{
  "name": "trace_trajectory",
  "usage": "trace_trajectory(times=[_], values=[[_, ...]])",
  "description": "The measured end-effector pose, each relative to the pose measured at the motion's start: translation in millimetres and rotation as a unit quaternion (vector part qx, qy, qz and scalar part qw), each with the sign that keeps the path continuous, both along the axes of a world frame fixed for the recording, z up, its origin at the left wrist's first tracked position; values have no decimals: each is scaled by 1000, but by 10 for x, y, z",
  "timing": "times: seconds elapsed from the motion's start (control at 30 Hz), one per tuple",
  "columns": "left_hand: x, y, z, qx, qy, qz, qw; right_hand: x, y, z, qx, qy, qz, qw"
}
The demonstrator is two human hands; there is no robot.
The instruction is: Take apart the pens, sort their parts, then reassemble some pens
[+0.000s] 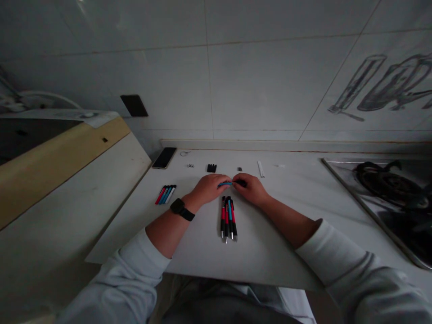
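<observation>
Both hands on blue pen barrel (224, 183) | left hand (209, 188) grip pinched shut on barrel, right hand (251, 189) closed on its black end | keep ends aligned, push straight | finished pens (228, 218) just below grip

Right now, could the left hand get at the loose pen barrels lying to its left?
Probably yes: the left hand holds a blue pen with the right hand, but bare counter separates it from the barrels.

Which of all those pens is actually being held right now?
The blue pen, held crosswise between the left hand and right hand. The red, blue and black pens below and the small group to the left lie untouched.
</observation>
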State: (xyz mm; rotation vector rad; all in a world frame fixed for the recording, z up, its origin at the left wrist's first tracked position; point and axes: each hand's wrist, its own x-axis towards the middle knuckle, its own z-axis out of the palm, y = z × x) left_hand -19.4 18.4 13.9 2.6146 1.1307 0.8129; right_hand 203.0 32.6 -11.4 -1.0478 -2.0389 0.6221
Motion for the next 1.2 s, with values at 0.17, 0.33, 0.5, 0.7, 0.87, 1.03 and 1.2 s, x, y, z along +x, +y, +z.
trace_trajectory(times=[0.17, 0.33, 0.5, 0.7, 0.87, 1.03, 1.2], values=[[-35, 14, 3, -3, -9, 21, 1000, 34, 21, 17, -7, 16, -23, 1000], [-56, 10, 16, -17, 8, 71, 997, 76, 44, 34, -16, 18, -35, 999], [-74, 26, 18, -15, -4, 68, 998, 84, 61, 35, -26, 10, -24, 999], [-125, 63, 22, -6, -2, 80, 997, 111, 97, 53, -50, 25, -10, 998], [-162, 82, 30, -8, -8, 94, 996, 142, 130, 79, -70, 68, -27, 995], [-168, 87, 35, -6, -6, 96, 995, 182, 168, 84, -72, 65, -21, 995], [-168, 93, 32, 0, -16, 98, 995, 207, 188, 73, -70, 43, -22, 996]])
